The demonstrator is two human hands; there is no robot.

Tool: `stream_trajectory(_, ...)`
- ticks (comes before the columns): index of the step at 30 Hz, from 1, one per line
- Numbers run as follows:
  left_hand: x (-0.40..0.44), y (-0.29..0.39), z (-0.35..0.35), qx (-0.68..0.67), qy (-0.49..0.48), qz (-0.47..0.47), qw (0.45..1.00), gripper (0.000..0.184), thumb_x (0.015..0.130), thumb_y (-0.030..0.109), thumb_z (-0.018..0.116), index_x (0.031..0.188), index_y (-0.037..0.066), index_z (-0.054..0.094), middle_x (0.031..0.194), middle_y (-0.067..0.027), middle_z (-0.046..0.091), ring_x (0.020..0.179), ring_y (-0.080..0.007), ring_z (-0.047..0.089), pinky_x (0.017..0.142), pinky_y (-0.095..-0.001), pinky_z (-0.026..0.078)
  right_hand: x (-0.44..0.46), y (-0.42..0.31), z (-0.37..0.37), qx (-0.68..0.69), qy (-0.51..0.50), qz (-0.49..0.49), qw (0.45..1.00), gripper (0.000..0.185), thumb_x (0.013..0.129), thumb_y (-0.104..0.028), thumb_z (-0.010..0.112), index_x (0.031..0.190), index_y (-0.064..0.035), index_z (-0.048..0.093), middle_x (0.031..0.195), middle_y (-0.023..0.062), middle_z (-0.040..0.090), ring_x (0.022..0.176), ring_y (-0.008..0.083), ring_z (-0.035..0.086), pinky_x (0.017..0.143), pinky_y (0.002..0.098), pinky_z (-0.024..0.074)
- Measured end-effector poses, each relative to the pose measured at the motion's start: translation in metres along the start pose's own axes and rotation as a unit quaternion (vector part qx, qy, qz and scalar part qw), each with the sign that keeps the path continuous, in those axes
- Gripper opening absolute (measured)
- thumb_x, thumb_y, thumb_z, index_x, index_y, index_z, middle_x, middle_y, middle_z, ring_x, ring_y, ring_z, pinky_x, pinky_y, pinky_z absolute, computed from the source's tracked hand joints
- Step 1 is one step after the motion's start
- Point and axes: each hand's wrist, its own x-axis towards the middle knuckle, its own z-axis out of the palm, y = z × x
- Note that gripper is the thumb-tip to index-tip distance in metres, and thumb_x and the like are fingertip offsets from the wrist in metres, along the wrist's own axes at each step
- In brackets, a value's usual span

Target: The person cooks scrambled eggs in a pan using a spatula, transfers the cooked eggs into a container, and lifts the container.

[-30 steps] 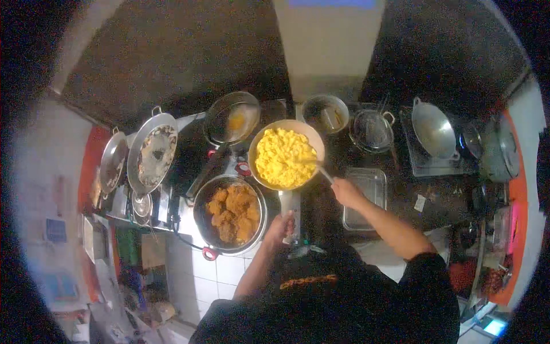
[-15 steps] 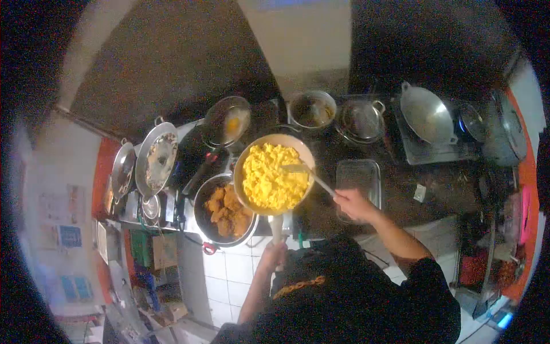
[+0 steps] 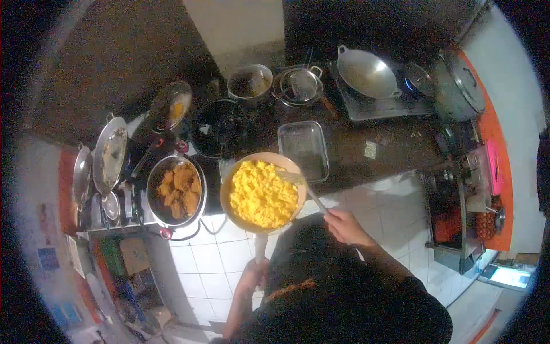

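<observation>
My left hand (image 3: 253,275) is wrapped round the pale handle of a frying pan (image 3: 229,215). The pan, light inside, is full of yellow scrambled eggs (image 3: 262,195) and is held up in front of my body, off the stove. In my right hand (image 3: 347,228) is the handle of a spatula (image 3: 312,198), whose blade rests on the eggs at the pan's right side. A pot of browned fried pieces (image 3: 179,190) stands just left of the pan. Right behind the pan lies a clear rectangular container (image 3: 303,150) on the counter.
Along the back stand a dark burner (image 3: 219,127), a metal pot (image 3: 250,83), a lidded pan (image 3: 298,87) and a large wok (image 3: 366,71). Several pans, one a wide metal pan (image 3: 110,153), stand at left. A big lidded pot (image 3: 461,86) is at far right. White tiles (image 3: 200,261) cover the floor.
The frying pan has come back from the stove toward my body and right along the counter, baring the burner. Both hands moved with it, still gripping handle and spatula. My view has turned right.
</observation>
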Motion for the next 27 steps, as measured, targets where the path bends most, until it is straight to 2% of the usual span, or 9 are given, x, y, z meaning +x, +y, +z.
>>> stream_trajectory(2,0.002,0.017,0.015,-0.045,-0.079,-0.022,0.996,0.021,0.081,0.023,0.057,0.079,0.009,0.042,0.057,0.0014,0.041,0.044,-0.0086,0.038,0.037,-0.0224,0.030,-0.010,-0.005,-0.014,0.005,-0.001,-0.009,1.000,0.026,0.090,-0.020,0.044,0.108,-0.0019,0.051,0.047,-0.0038,0.037,0.033,0.0045,0.032,0.030,0.0202,0.0243)
stream_trajectory(4,0.016,0.028,0.030,0.022,-0.025,-0.006,0.999,0.021,0.082,0.023,0.057,0.080,0.010,0.041,0.056,0.0026,0.040,0.044,-0.0079,0.036,0.038,-0.0213,0.030,-0.015,-0.006,-0.029,0.052,0.047,0.024,0.997,0.029,0.089,-0.022,0.045,0.110,-0.0023,0.050,0.051,-0.0029,0.039,0.035,0.0046,0.033,0.031,0.0205,0.0250)
stream_trajectory(7,0.042,0.051,0.045,0.027,-0.072,0.017,0.997,0.017,0.084,0.021,0.053,0.077,0.010,0.041,0.055,0.0048,0.038,0.043,-0.0067,0.036,0.037,-0.0221,0.030,-0.005,0.005,-0.059,0.084,0.063,0.011,0.994,0.028,0.088,-0.022,0.047,0.109,-0.0035,0.051,0.055,-0.0020,0.041,0.036,0.0047,0.033,0.032,0.0210,0.0254)
stream_trajectory(12,0.074,0.107,0.089,0.285,0.074,0.002,0.956,0.019,0.083,0.026,0.055,0.077,0.008,0.055,0.055,0.0020,0.048,0.044,-0.0079,0.044,0.036,-0.0235,0.035,0.019,0.016,-0.112,0.099,0.097,0.009,0.990,0.022,0.086,-0.022,0.051,0.101,-0.0055,0.054,0.052,-0.0037,0.039,0.037,0.0049,0.034,0.032,0.0213,0.0242)
stream_trajectory(14,0.089,0.109,0.092,0.255,0.048,0.098,0.961,0.023,0.083,0.026,0.055,0.070,0.007,0.055,0.050,0.0024,0.046,0.038,-0.0091,0.042,0.034,-0.0242,0.033,0.039,0.022,-0.139,0.091,0.086,-0.001,0.992,0.020,0.086,-0.022,0.052,0.099,-0.0066,0.055,0.051,-0.0043,0.039,0.037,0.0051,0.034,0.032,0.0212,0.0237)
stream_trajectory(16,0.108,0.123,0.101,0.254,0.088,0.017,0.963,0.022,0.082,0.025,0.056,0.070,0.006,0.055,0.050,0.0018,0.046,0.040,-0.0096,0.042,0.034,-0.0245,0.032,0.077,0.036,-0.166,0.016,0.074,-0.039,0.996,0.030,0.083,-0.027,0.057,0.103,-0.0059,0.055,0.051,-0.0023,0.043,0.039,0.0067,0.039,0.033,0.0227,0.0301)
stream_trajectory(20,0.120,0.134,0.112,0.294,0.046,0.104,0.949,0.019,0.080,0.021,0.060,0.069,0.006,0.054,0.053,0.0005,0.047,0.040,-0.0101,0.043,0.033,-0.0242,0.033,0.134,0.028,-0.189,-0.018,0.069,-0.117,0.991,0.017,0.085,-0.023,0.052,0.092,-0.0079,0.058,0.050,-0.0030,0.043,0.035,0.0081,0.036,0.032,0.0232,0.0251)
stream_trajectory(24,0.118,0.143,0.128,0.276,0.096,0.070,0.954,0.020,0.079,0.021,0.062,0.068,0.007,0.052,0.053,0.0000,0.047,0.040,-0.0105,0.044,0.034,-0.0247,0.034,0.174,-0.044,-0.193,-0.230,0.044,-0.144,0.961,0.023,0.082,-0.026,0.054,0.085,-0.0042,0.058,0.055,0.0045,0.051,0.048,0.0124,0.049,0.045,0.0323,0.0401)
stream_trajectory(27,0.116,0.149,0.142,0.340,0.146,0.037,0.928,0.023,0.079,0.022,0.062,0.067,0.006,0.051,0.053,-0.0006,0.048,0.039,-0.0110,0.044,0.033,-0.0249,0.036,0.264,-0.035,-0.180,-0.282,0.007,-0.264,0.922,0.022,0.080,-0.024,0.054,0.085,-0.0035,0.059,0.059,0.0100,0.055,0.056,0.0192,0.056,0.053,0.0378,0.0443)
